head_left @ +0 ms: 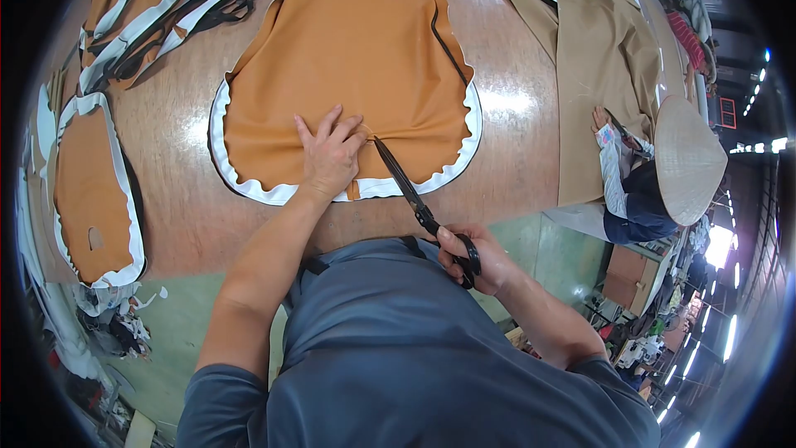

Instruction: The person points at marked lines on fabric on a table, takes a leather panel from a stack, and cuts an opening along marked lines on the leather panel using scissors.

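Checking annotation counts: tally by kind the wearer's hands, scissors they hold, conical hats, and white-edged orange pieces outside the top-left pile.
Wearer's hands: 2 (left hand, right hand)
Held scissors: 1
Conical hat: 1
White-edged orange pieces: 2 (large piece, small piece)
Total: 6

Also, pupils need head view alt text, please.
A person's right hand holds black scissors, tips at an orange panel on a wooden table; the left hand rests on the panel. At right, someone in a conical hat reaches onto brown fabric.
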`<state>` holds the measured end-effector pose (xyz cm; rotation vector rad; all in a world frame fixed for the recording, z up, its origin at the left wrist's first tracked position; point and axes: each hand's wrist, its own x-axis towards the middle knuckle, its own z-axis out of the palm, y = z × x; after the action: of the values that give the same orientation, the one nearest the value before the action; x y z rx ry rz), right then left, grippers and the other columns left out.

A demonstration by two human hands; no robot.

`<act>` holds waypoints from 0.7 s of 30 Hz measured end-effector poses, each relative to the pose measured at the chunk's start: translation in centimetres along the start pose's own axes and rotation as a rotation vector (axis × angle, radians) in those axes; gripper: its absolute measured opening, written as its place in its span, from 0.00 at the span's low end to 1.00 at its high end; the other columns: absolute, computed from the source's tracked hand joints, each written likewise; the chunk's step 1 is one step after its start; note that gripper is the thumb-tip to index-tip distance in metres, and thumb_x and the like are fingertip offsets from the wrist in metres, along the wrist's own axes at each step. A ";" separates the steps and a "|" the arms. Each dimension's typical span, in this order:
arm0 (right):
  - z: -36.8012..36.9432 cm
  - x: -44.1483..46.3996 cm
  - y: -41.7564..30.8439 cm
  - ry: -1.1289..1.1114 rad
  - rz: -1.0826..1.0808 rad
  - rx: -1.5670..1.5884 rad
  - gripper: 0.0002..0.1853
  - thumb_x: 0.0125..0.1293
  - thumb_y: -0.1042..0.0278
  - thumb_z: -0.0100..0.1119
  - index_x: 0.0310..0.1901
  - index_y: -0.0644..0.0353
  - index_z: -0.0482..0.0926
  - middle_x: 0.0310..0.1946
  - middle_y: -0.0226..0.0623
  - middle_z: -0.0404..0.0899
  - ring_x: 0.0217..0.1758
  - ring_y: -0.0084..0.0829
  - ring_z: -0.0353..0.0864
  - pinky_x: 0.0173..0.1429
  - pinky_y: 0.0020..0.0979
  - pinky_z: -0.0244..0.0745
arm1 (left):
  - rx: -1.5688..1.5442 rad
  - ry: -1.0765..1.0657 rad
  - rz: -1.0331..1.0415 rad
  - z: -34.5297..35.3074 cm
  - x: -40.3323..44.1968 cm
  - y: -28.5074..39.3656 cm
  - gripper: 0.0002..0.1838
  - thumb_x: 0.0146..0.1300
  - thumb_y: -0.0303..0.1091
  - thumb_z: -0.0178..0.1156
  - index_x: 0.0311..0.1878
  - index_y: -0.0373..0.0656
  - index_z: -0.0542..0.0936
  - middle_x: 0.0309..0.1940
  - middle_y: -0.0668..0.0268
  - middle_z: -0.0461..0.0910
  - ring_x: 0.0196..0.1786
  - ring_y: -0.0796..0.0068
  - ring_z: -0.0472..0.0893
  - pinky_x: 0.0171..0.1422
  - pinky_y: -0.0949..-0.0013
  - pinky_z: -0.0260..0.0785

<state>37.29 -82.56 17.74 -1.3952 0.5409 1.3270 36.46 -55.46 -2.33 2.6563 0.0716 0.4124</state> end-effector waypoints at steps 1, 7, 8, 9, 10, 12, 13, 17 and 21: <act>0.1 -0.1 0.0 0.002 -0.003 0.004 0.30 0.76 0.48 0.71 0.59 0.72 0.80 0.24 0.29 0.77 0.21 0.19 0.74 0.23 0.25 0.66 | 0.002 -0.005 0.001 0.0 0.0 0.0 0.11 0.65 0.31 0.67 0.48 0.55 0.90 0.64 0.79 0.82 0.77 0.61 0.72 0.75 0.06 0.44; 0.1 -0.2 0.1 0.014 0.000 0.012 0.29 0.76 0.48 0.71 0.57 0.71 0.81 0.24 0.29 0.77 0.21 0.19 0.74 0.23 0.25 0.66 | -0.001 -0.003 -0.002 0.0 0.0 0.0 0.12 0.65 0.29 0.66 0.49 0.55 0.90 0.65 0.79 0.82 0.77 0.61 0.72 0.76 0.07 0.45; 0.1 -0.2 0.1 0.015 -0.001 0.011 0.28 0.76 0.48 0.71 0.57 0.71 0.81 0.24 0.29 0.77 0.21 0.19 0.74 0.23 0.25 0.66 | -0.002 -0.002 -0.002 0.0 0.1 0.0 0.12 0.65 0.29 0.66 0.49 0.55 0.90 0.64 0.79 0.82 0.77 0.61 0.72 0.76 0.07 0.45; 0.1 -0.1 0.1 0.012 -0.003 0.012 0.28 0.76 0.48 0.71 0.57 0.71 0.81 0.24 0.29 0.77 0.21 0.19 0.74 0.23 0.25 0.66 | -0.003 -0.001 -0.002 0.0 0.1 0.0 0.12 0.65 0.29 0.66 0.49 0.55 0.90 0.64 0.79 0.82 0.77 0.61 0.72 0.76 0.07 0.45; 0.1 -0.1 0.1 0.010 -0.004 0.014 0.28 0.76 0.48 0.71 0.56 0.70 0.81 0.24 0.29 0.77 0.21 0.19 0.74 0.23 0.25 0.66 | -0.004 -0.002 -0.002 0.0 0.0 0.0 0.12 0.65 0.29 0.66 0.49 0.55 0.90 0.64 0.79 0.82 0.77 0.61 0.72 0.76 0.07 0.45; 0.0 -0.1 0.2 0.004 -0.006 0.013 0.28 0.76 0.48 0.71 0.57 0.70 0.81 0.24 0.29 0.77 0.21 0.18 0.73 0.23 0.25 0.66 | 0.002 0.006 0.004 0.1 0.0 -0.1 0.12 0.65 0.29 0.66 0.49 0.55 0.90 0.64 0.79 0.82 0.77 0.61 0.72 0.75 0.06 0.45; 0.0 -0.2 0.2 0.000 -0.007 0.011 0.28 0.76 0.48 0.71 0.57 0.70 0.81 0.24 0.29 0.77 0.21 0.18 0.73 0.23 0.25 0.66 | 0.004 0.009 0.007 0.2 0.0 -0.1 0.11 0.65 0.29 0.66 0.48 0.56 0.90 0.64 0.79 0.82 0.77 0.61 0.72 0.75 0.06 0.45; 0.0 -0.3 0.4 0.021 -0.021 -0.029 0.29 0.76 0.48 0.71 0.59 0.71 0.81 0.24 0.28 0.77 0.21 0.18 0.73 0.24 0.24 0.66 | 0.008 0.002 0.005 0.2 -0.1 -0.2 0.11 0.66 0.30 0.66 0.48 0.56 0.90 0.64 0.79 0.82 0.77 0.60 0.73 0.75 0.06 0.45; 0.1 -0.4 0.4 0.021 -0.021 -0.015 0.29 0.76 0.49 0.71 0.60 0.71 0.81 0.24 0.29 0.78 0.21 0.18 0.73 0.24 0.24 0.66 | 0.000 0.013 0.007 0.2 0.0 -0.1 0.10 0.66 0.30 0.66 0.48 0.56 0.90 0.64 0.79 0.82 0.76 0.60 0.73 0.75 0.06 0.45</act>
<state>36.83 -82.73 17.94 -1.4247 0.5297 1.3035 36.52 -55.44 -2.56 2.6549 0.0668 0.4322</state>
